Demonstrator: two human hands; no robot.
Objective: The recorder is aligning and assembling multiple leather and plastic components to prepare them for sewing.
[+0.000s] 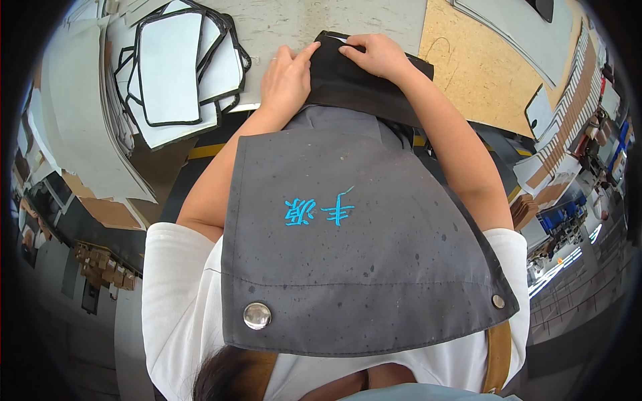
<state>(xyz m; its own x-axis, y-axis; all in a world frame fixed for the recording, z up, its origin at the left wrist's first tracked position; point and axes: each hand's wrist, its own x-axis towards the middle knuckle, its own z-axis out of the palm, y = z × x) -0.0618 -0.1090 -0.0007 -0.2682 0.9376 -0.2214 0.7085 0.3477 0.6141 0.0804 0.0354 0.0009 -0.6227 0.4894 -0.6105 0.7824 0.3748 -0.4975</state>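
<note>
Black piece (328,83) is at the table's near edge, partly overhanging toward the apron (361,254). Right hand (384,57): narrow grip, thumb and fingers on its top edge. Left hand (287,79): fingertips on its upper-left corner; can't tell if it's pinching. Table (284,23): pale grey, scuffed. Left: loose pile of white panels with black edging (168,70), then tall grey sheets (77,100). Right: tan board (481,73). Room: yellow floor line (206,151), cardboard boxes (103,264) lower left, bright light strips (562,271) lower right.
</note>
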